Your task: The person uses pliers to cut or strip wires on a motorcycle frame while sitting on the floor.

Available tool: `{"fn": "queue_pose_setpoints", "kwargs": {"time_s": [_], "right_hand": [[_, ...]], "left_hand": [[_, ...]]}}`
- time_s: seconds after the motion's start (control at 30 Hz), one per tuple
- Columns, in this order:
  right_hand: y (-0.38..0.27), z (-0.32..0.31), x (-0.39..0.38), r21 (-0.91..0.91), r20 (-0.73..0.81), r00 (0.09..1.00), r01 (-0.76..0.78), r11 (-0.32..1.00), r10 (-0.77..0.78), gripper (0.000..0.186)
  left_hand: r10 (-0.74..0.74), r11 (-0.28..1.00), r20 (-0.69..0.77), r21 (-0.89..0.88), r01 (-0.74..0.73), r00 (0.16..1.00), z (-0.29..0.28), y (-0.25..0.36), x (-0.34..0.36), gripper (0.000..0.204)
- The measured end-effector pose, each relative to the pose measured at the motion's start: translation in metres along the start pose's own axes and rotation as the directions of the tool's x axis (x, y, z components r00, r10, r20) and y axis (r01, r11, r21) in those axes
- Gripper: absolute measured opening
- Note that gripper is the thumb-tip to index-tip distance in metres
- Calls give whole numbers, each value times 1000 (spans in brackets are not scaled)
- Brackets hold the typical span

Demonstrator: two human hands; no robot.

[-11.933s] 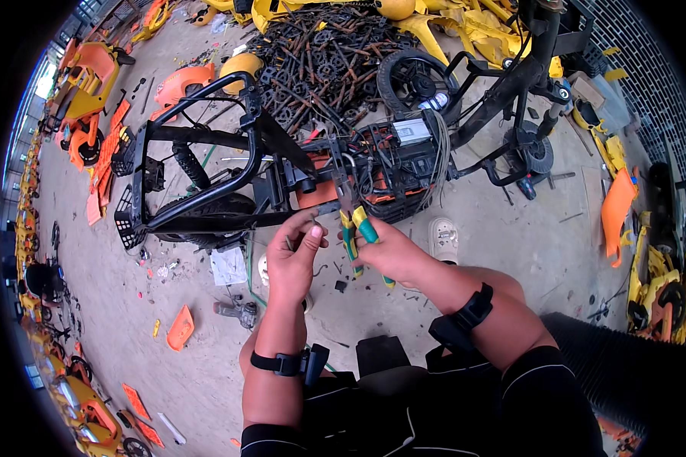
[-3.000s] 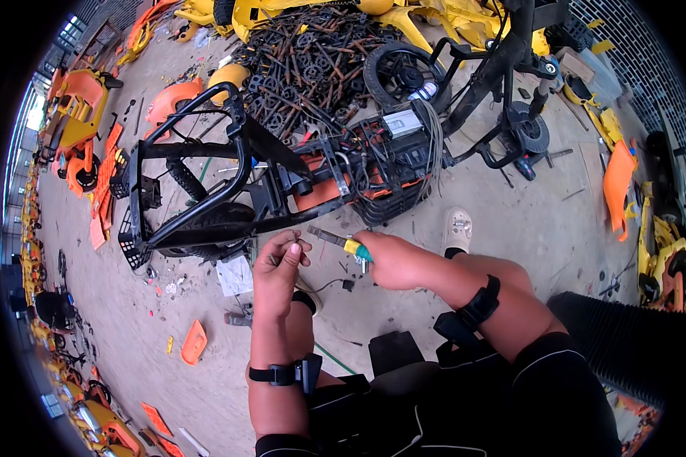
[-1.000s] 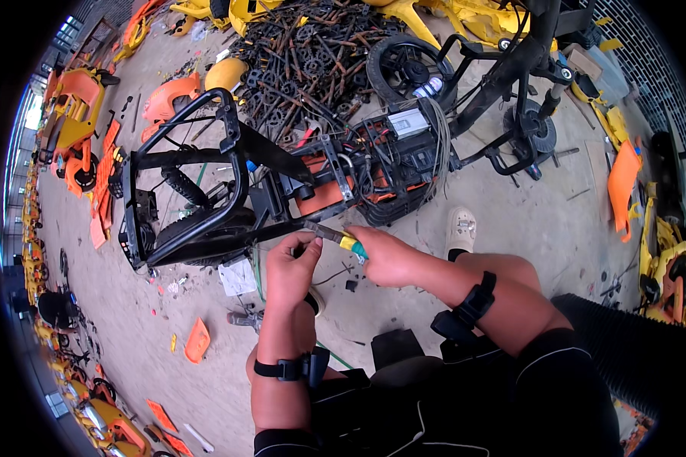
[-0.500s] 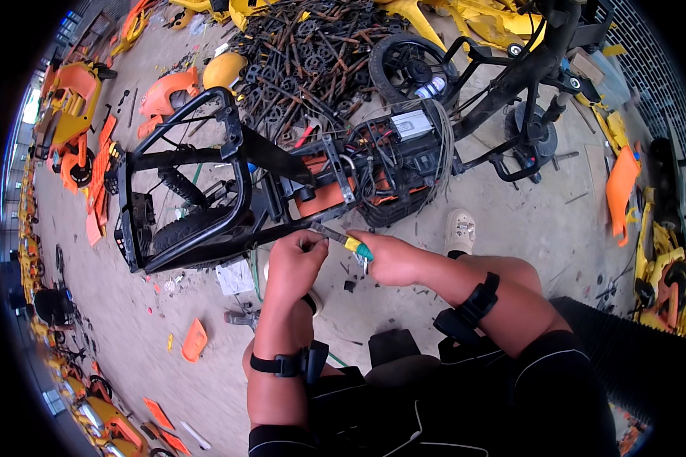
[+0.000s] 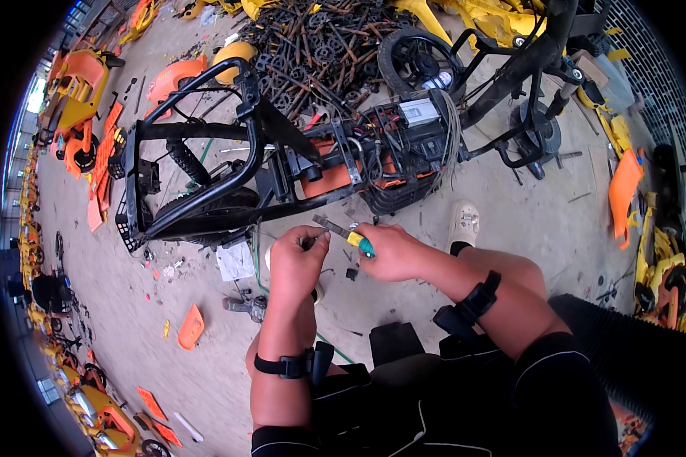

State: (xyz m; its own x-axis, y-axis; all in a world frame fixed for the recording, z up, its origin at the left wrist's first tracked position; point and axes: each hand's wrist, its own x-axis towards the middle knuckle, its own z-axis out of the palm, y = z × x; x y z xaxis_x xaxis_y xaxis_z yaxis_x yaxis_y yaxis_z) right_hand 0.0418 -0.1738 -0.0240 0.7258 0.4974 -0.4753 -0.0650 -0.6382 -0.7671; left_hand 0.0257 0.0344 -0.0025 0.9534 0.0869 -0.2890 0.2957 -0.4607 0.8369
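My right hand [image 5: 392, 253] is wrapped round pliers with yellow-and-green handles [image 5: 356, 238]; their metal jaws [image 5: 329, 225] point up-left, close above my left hand [image 5: 296, 259]. The fingers of that hand are curled, thumb against forefinger, and whatever they hold is too small to make out. Just beyond both hands lies a stripped black scooter frame [image 5: 248, 171] with loose cables, an orange panel [image 5: 324, 177] and a silver box [image 5: 419, 113] at its middle.
Behind the frame are a heap of rusty metal parts [image 5: 312, 53], a loose wheel [image 5: 415, 65] and yellow body panels [image 5: 488, 23]. Orange panels [image 5: 623, 186] lie at both sides. An orange tray [image 5: 190, 329] and a tool [image 5: 244, 305] lie on the floor at my left.
Since the oldest frame the pliers have come down from the scooter frame and their handles have drawn together. Over the last second my hands have moved only slightly.
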Motion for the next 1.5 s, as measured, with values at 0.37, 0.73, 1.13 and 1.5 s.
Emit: {"fn": "queue_pose_setpoints", "kwargs": {"time_s": [0.37, 0.73, 1.13, 1.5], "right_hand": [[2, 24, -24, 190, -66, 998, 9, 982, 3, 46], [5, 24, -31, 223, -196, 981, 48, 974, -4, 33], [30, 2, -10, 428, -87, 988, -79, 900, 128, 31], [22, -4, 16, 421, 124, 967, -253, 871, 221, 31]], "left_hand": [[58, 998, -37, -11, -59, 998, 2, 2, -27, 17], [114, 980, -90, -155, -127, 989, 9, 4, -29, 11], [87, 986, -63, -139, -95, 994, 9, 5, -12, 15], [90, 994, -110, -50, -96, 990, 13, 7, 24, 15]]}}
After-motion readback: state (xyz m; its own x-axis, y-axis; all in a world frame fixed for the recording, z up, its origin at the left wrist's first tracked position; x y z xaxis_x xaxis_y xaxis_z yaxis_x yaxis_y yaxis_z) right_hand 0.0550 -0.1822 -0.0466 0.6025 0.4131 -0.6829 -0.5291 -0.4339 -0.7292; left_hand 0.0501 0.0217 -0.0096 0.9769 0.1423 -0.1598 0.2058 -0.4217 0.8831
